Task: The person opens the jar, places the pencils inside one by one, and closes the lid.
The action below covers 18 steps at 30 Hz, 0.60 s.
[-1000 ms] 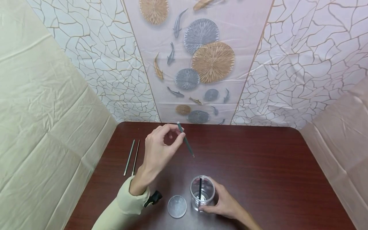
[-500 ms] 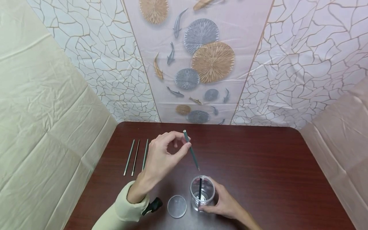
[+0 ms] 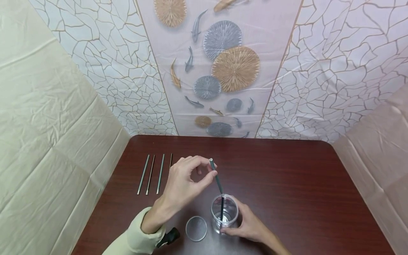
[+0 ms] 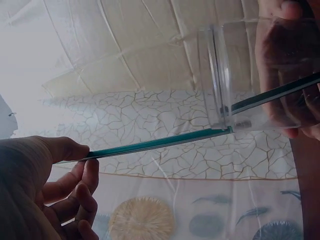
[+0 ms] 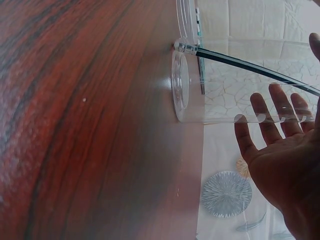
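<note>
Gripping the clear jar (image 3: pixel 229 222), the right hand (image 3: pixel 247 225) holds it on the tabletop (image 3: pixel 293 177), a dark pencil (image 3: pixel 222 209) leaning inside. The green pencil (image 3: pixel 218 184), pinched in the left hand (image 3: pixel 186 184), has come down to the jar's rim, its lower end seemingly lined up with the mouth; it slants between both hands. Farther off, four more pencils (image 3: pixel 160 174) lie side by side.

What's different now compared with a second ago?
The left hand moved right and nearer the clear jar, bringing the dark green pencil it pinches to the rim. Two more pencils came into view from behind that hand. Nothing was let go. Unchanged: the right hand holding the jar, the upright pencil inside, the round lid.
</note>
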### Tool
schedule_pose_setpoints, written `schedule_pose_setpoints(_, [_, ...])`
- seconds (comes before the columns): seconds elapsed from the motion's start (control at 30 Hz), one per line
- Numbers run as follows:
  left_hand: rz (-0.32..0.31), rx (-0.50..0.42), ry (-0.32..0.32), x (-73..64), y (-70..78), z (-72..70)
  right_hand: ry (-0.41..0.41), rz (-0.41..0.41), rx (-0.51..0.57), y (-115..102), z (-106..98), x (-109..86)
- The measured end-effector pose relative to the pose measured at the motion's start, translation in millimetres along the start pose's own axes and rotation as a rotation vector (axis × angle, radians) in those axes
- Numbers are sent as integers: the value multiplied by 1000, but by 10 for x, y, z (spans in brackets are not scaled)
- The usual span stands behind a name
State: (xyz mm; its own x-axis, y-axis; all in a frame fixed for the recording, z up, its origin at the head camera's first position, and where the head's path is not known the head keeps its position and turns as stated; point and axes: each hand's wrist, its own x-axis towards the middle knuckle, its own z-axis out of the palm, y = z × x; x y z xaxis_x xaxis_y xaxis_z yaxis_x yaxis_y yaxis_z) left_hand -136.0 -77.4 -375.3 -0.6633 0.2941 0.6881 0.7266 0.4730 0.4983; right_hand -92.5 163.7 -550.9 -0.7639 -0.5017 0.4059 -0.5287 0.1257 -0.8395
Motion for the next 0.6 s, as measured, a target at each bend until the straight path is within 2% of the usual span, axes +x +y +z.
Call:
schedule_pose_setpoints(0.33, [41,-25,49,12,96,-140,0,-9,14,12,0,-1])
schedule_pose_setpoints(0.6, [66,-37,57,1,169,-195,-4,1,21,5,6,4])
